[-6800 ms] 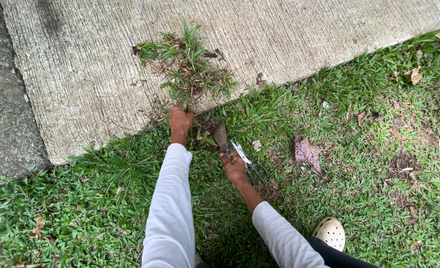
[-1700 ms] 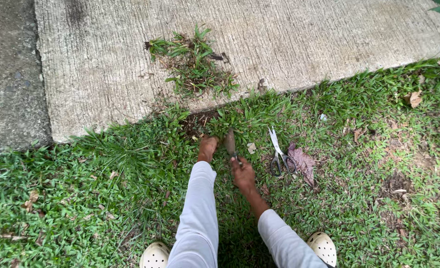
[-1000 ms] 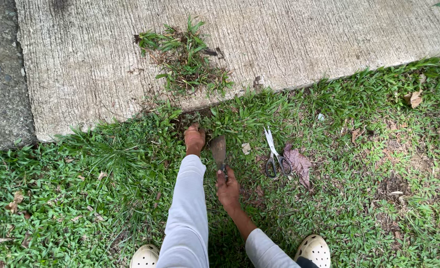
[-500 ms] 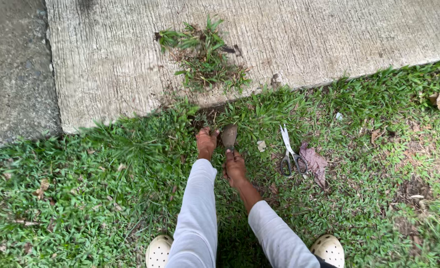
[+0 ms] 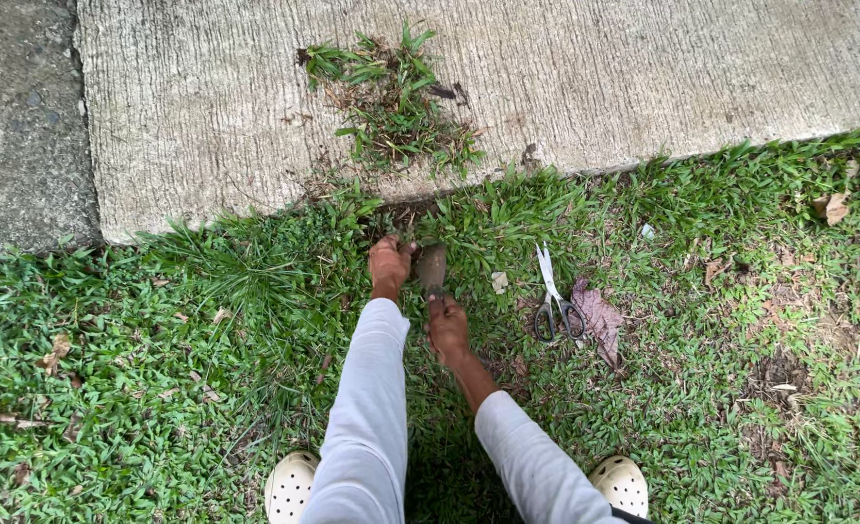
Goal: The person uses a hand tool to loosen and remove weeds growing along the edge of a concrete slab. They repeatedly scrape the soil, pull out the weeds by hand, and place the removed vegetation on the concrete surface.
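Note:
My left hand [image 5: 389,264] is down in the grass [image 5: 207,320] at the edge of the concrete slab [image 5: 585,87], its fingers closed on a clump of grass. My right hand [image 5: 446,325] grips the handle of a small rusty trowel [image 5: 432,266], whose blade points into the soil beside my left hand. A pair of scissors [image 5: 551,296] lies shut on the grass to the right of my hands. A pile of pulled weeds [image 5: 391,97] rests on the concrete above.
A darker slab [image 5: 17,116] adjoins the concrete on the left. A brown dead leaf [image 5: 600,315] lies by the scissors, another leaf [image 5: 833,206] at far right. My two pale perforated clogs [image 5: 289,485] stand at the bottom. A bare soil patch [image 5: 779,369] shows at right.
The scissors were in my right hand earlier and now lie on the grass. My right hand has taken up the trowel and brought it forward beside my left hand at the slab's edge.

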